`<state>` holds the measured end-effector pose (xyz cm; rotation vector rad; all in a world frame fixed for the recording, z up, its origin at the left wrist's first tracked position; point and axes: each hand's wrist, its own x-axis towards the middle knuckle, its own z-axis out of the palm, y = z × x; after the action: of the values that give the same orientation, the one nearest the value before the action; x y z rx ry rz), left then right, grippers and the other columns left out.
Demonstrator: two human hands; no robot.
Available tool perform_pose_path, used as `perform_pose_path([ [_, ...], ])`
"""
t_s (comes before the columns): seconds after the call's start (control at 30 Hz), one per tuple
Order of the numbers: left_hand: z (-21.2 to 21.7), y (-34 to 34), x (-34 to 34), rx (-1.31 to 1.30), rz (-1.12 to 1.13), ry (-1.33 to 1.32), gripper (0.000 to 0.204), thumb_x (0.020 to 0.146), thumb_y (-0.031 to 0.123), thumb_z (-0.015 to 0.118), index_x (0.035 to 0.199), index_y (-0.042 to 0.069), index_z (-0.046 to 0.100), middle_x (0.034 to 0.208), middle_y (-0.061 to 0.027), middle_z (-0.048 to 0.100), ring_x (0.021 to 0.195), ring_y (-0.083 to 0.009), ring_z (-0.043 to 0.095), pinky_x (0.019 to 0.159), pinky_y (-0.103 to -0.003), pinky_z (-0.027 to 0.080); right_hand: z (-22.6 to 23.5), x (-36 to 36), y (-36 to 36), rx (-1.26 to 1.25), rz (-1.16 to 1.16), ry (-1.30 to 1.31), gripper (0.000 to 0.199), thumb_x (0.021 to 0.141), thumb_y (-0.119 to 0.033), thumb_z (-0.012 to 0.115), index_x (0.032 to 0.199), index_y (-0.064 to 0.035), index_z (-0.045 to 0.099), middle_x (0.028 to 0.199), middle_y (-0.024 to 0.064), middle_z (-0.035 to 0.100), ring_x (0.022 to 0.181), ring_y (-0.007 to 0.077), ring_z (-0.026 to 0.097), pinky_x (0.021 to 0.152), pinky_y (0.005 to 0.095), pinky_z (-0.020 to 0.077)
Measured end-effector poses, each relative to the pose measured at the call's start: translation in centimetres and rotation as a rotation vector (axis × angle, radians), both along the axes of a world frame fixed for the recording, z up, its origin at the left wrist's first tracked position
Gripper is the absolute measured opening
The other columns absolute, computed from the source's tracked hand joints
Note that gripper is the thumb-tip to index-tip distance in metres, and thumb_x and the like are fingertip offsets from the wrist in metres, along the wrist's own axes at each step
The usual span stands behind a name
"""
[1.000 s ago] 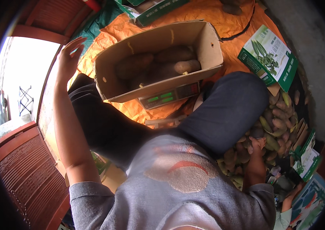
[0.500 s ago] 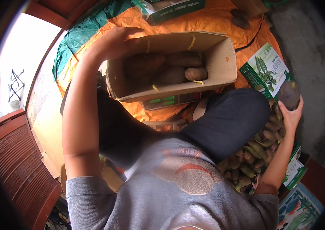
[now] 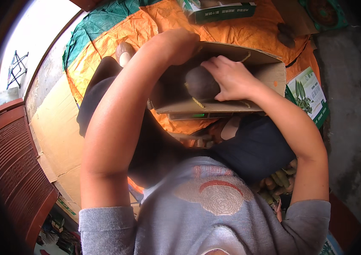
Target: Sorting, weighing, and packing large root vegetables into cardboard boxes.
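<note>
In front of my lap stands an open cardboard box [image 3: 257, 102], its walls threaded with yellow cord. My right hand [image 3: 229, 78] is inside it, fingers and thumb wrapped round a large, dark brown, oblong root vegetable [image 3: 201, 83]. Its exact kind I cannot make out. My left hand [image 3: 182, 46] is curled over the far left rim of the box, its fingertips hidden. Shadow, the held piece and my arms cover most of what lies inside. Partly under the box is a weighing scale [image 3: 199, 115] with a green-lit display.
Orange sheeting [image 3: 108, 55] covers the floor, with a green part at far left. A green-and-white printed carton [image 3: 308, 93] stands at right, another carton [image 3: 223, 12] at the back. Small brown-green vegetables [image 3: 280, 180] are heaped beside my right leg. Dark roots [image 3: 286, 36] lie far right.
My right hand has brought the dark root vegetable from the right side into the box. My left hand has curled over the rim, and the box sits farther right in view.
</note>
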<state>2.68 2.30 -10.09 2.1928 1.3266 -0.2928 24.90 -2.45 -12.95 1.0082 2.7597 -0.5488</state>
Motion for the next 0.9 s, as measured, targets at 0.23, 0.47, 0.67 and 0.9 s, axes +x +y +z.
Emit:
perform_pose_path([
  [0.23,0.6,0.0,0.2,0.032,-0.033,0.029,0.052,0.090,0.000,0.051,0.139,0.015,0.058,0.117,-0.0188,0.070,0.109,-0.0377,0.067,0.091,-0.047,0.054,-3.1,-1.4,-0.1,-0.188,-0.010,0.045,0.088,0.069,-0.013,0.083,0.146,-0.0061,0.042,0.130,0.0157,0.057,0.123,0.0352,0.055,0.096,0.0473,0.0532],
  [0.47,-0.1,-0.8,-0.2,0.032,0.032,-0.088,0.047,0.098,0.007,0.046,0.143,0.015,0.054,0.117,-0.0209,0.069,0.109,-0.0401,0.065,0.094,-0.048,0.052,8.8,6.5,-1.6,0.105,-0.402,0.537,0.053,0.085,-0.007,0.074,0.136,-0.0100,0.060,0.127,0.0107,0.067,0.113,0.0255,0.067,0.099,0.0384,0.0524],
  [0.67,-1.4,-0.7,0.3,0.075,-0.005,-0.115,0.046,0.101,0.013,0.049,0.147,0.014,0.050,0.124,-0.0236,0.066,0.117,-0.0424,0.060,0.100,-0.050,0.048,10.6,25.3,-10.1,0.604,-1.055,0.969,0.034,0.097,0.002,0.062,0.131,0.0065,0.057,0.126,0.0191,0.065,0.110,0.0209,0.067,0.097,0.0301,0.0532],
  [0.9,-3.0,-0.6,-0.8,0.113,-0.037,-0.250,0.042,0.101,0.013,0.054,0.143,0.011,0.054,0.124,-0.0213,0.068,0.120,-0.0377,0.063,0.099,-0.043,0.050,-8.4,38.1,-29.4,0.612,-1.632,0.703,0.032,0.091,0.006,0.060,0.122,0.0006,0.064,0.106,0.0100,0.072,0.097,0.0187,0.068,0.089,0.0324,0.0538],
])
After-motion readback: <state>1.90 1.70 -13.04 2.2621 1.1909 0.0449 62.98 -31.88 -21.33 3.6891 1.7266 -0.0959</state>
